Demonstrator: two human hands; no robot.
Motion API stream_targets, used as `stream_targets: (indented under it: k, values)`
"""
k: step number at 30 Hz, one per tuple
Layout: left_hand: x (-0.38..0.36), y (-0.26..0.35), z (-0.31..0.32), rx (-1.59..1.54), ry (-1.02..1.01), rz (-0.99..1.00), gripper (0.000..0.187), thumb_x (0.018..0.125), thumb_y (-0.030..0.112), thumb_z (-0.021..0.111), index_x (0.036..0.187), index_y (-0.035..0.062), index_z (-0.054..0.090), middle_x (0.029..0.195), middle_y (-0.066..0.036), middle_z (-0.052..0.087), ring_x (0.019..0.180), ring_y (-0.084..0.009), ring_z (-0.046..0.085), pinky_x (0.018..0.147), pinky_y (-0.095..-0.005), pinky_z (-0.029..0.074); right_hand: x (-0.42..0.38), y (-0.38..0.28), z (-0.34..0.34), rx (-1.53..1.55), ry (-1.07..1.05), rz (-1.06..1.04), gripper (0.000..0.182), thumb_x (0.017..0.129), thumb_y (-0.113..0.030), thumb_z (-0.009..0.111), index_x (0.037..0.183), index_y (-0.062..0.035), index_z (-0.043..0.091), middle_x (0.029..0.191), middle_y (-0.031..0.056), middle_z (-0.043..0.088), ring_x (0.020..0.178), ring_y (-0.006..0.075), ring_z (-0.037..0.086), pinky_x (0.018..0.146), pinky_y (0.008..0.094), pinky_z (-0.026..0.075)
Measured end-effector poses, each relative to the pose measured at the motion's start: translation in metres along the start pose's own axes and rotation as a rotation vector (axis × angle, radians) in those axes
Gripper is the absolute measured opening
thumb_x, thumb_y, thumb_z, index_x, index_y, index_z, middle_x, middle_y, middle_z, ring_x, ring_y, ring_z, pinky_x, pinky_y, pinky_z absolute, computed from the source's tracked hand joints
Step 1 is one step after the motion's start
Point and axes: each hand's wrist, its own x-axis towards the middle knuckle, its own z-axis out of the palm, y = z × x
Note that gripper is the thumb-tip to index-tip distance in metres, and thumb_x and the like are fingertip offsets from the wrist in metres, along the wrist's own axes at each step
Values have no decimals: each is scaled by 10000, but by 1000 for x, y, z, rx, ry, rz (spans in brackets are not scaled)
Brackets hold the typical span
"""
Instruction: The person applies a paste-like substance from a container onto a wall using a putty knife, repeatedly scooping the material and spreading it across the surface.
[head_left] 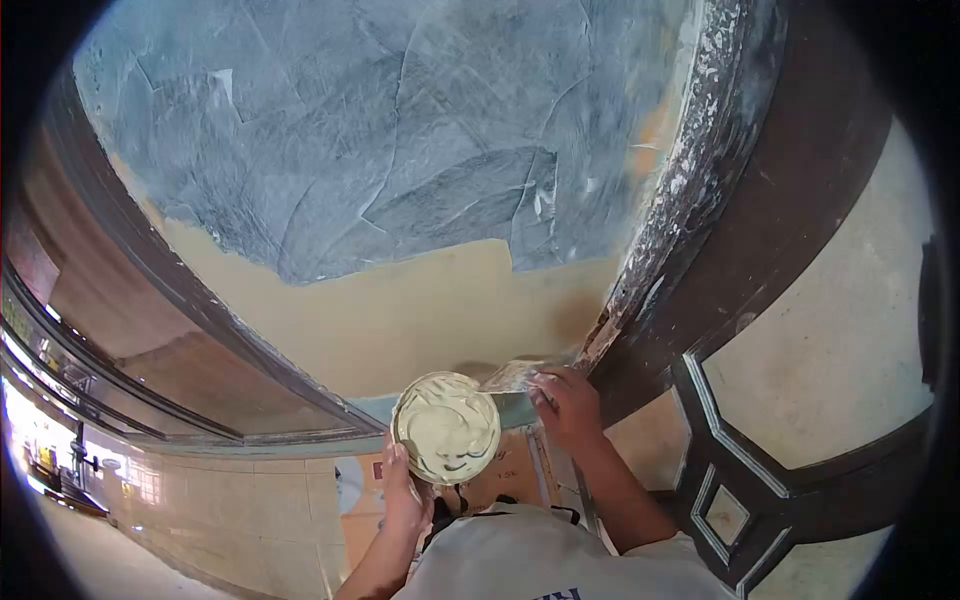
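My left hand (pixel 404 497) grips a round tub (pixel 396 415) from its near left side, fingers partly hidden beneath it. Pale cream putty (pixel 450 425) fills the tub, its surface stirred into swirls and ridges. My right hand (pixel 570 405) is closed on a putty knife (pixel 510 377), whose smeared blade reaches left to the tub's upper right rim. Just beyond both hands stands a wall panel, with bare beige (pixel 390 335) along the bottom and a streaky blue-grey coat (pixel 380 150) above it.
A brown, paint-spattered trim (pixel 690 165) edges the panel on the right; dark trim (pixel 190 285) borders it on the left. Brown latticework (pixel 735 430) stands close by my right arm. Below the tub lies cardboard (pixel 515 470), on a tiled surface (pixel 240 500).
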Motion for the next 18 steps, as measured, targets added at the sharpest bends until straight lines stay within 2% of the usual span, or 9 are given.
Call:
stream_targets:
  k: [4,6,7,9,10,12,16,18]
  values:
    - [-2,1,-8,15,69,-65,532,1033,341,451,1475,80,313,1442,-114,448,1303,-253,498,1030,-398,489,-1,-2,7,101,-31,148,220,819,-82,710,1036,-75,674,988,112,669,877,299,670,721,371,548]
    - [-1,1,-13,-56,-4,-84,522,1029,354,456,1463,91,331,1420,-113,471,1273,-248,523,986,-391,521,5,-15,2,132,-12,108,199,827,-74,688,1024,-71,666,1008,120,660,937,333,643,812,417,521]
    - [-2,3,-15,-58,-8,-81,522,1029,354,456,1463,91,331,1420,-113,471,1273,-248,523,986,-391,521,9,-19,1,129,-9,104,199,827,-74,688,1024,-71,666,1008,120,660,937,333,643,812,417,521]
    - [-2,10,-18,-80,-18,-128,517,1026,348,463,1464,104,336,1414,-110,478,1264,-248,529,969,-392,530,18,-28,1,169,30,-104,211,804,-82,705,1012,-90,665,1032,96,655,970,321,631,823,418,514]
    - [-2,14,-17,-82,-22,-126,517,1026,348,463,1464,104,336,1414,-110,478,1264,-248,529,969,-392,530,21,-32,-1,166,33,-106,211,804,-82,705,1012,-90,665,1032,96,655,970,321,631,823,418,514]
    - [-2,24,-14,-81,-31,-118,507,1036,320,420,1470,67,352,1469,-123,451,1340,-268,469,1120,-430,394,24,-40,-5,6,-123,-201,245,764,-102,730,999,-123,665,1102,54,638,1023,294,613,842,422,503]
    - [4,29,-29,-124,2,-88,511,1028,311,435,1470,68,354,1469,-126,450,1343,-267,466,1116,-430,400,27,-54,-6,-109,-116,-244,282,731,-130,749,1001,-155,671,1146,11,615,1031,268,598,856,423,487]
    - [6,37,-32,-89,-19,-51,548,1022,322,472,1489,87,309,1463,-117,432,1329,-254,467,1093,-414,422,30,-61,-3,-179,-102,-258,279,719,-144,757,986,-168,678,1134,-6,604,984,250,592,862,433,471]
